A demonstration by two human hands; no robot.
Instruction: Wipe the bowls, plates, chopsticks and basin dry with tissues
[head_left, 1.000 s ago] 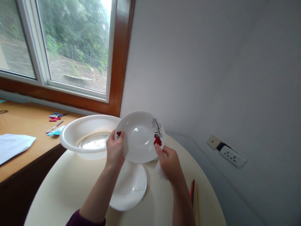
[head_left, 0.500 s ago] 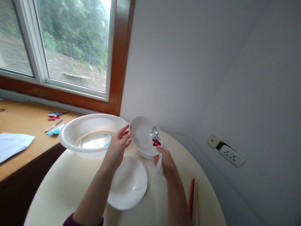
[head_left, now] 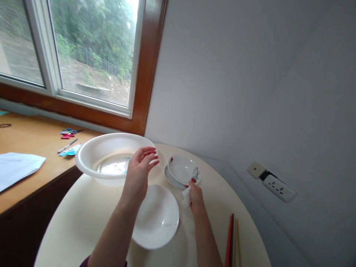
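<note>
A white plate with red flowers and black sprigs (head_left: pixel 182 169) is pinched at its near right edge by my right hand (head_left: pixel 196 194). A crumpled white tissue (head_left: pixel 186 197) is also in that hand, hanging below the thumb. Under the flowered plate, the rim of another white dish (head_left: pixel 172 179) shows; I cannot tell whether they touch. Off to the left, my left hand (head_left: pixel 141 168) is raised with fingers apart and nothing in them. A larger plain white plate (head_left: pixel 157 218) lies nearer me, partly hidden by the left forearm.
A large white basin (head_left: pixel 86 167) stands at the table's back left. Red, dark and pale chopsticks (head_left: pixel 233 241) lie at the right edge. The wooden desk (head_left: pixel 33 137) bears paper (head_left: pixel 19 167), a pen (head_left: pixel 67 145) and small packets. A wall socket (head_left: pixel 279 188) is at the right.
My left hand has let go of the flowered plate. My right hand has lowered that plate to the right, over the dish, and laid it flatter.
</note>
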